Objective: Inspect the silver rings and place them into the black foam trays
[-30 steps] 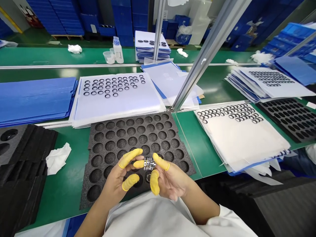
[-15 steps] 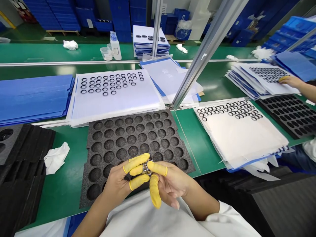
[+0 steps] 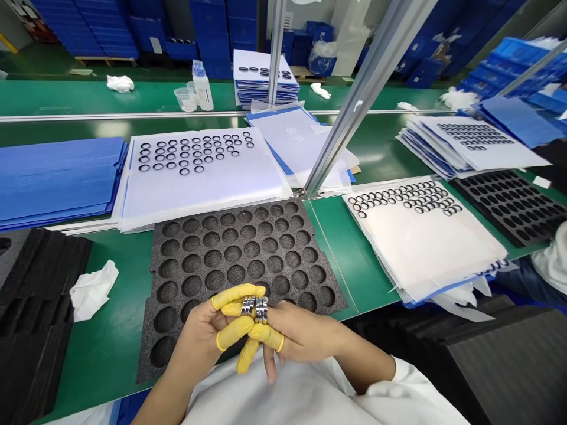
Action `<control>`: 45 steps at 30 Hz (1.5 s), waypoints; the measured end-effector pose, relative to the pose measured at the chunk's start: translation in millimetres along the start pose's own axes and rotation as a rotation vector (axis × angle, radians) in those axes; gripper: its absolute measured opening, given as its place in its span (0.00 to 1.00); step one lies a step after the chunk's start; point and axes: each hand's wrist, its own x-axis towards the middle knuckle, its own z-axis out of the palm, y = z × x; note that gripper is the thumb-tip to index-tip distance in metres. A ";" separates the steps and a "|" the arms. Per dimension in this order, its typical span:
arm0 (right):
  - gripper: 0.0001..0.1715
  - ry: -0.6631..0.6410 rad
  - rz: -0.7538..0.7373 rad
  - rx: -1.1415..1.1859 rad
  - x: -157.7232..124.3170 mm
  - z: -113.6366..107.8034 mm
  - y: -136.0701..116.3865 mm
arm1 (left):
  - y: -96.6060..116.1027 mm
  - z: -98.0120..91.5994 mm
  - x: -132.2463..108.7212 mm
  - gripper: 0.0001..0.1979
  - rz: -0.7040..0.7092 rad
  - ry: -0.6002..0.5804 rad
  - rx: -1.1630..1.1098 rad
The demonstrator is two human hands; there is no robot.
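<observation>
Pinching a little row of shiny rings (image 3: 261, 310), left hand (image 3: 200, 337) on one end and right hand (image 3: 306, 332) on the other, yellow finger covers (image 3: 234, 333) on both, right over the dark foam tray (image 3: 149, 307) on the green worktop (image 3: 106, 345).

No legible text. Handwritten scrawl (image 3: 295, 134) on the loose white sheet (image 3: 290, 149): can't make it out. Label (image 3: 204, 96) on the white bottle (image 3: 200, 84): too small. White tag (image 3: 155, 45) on blue box (image 3: 142, 32): unreadable.
</observation>
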 end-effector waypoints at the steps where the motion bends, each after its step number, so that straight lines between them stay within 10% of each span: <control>1: 0.15 0.016 0.005 -0.072 -0.2 -0.3 0.2 | 0.5 -0.2 -0.2 0.21 -0.020 0.006 -0.015; 14: 0.08 -0.049 0.101 -0.380 3.1 -6.0 5.0 | 3.5 -7.8 -0.4 0.20 0.057 -0.117 0.265; 17: 0.06 -0.154 0.090 -0.109 4.4 -8.8 10.0 | 0.0 -5.8 -3.4 0.18 0.192 -0.049 0.403; 22: 0.47 -0.472 0.029 0.707 7.9 -1.1 37.0 | -1.2 -1.3 -7.3 0.20 0.407 0.033 0.633; 29: 0.36 0.102 0.150 0.881 8.8 12.2 35.6 | 1.3 -0.7 -0.4 0.19 0.627 0.096 0.777; 45: 0.34 0.090 0.223 0.757 5.1 7.7 11.4 | -1.0 -8.8 -4.1 0.26 0.681 -0.017 0.736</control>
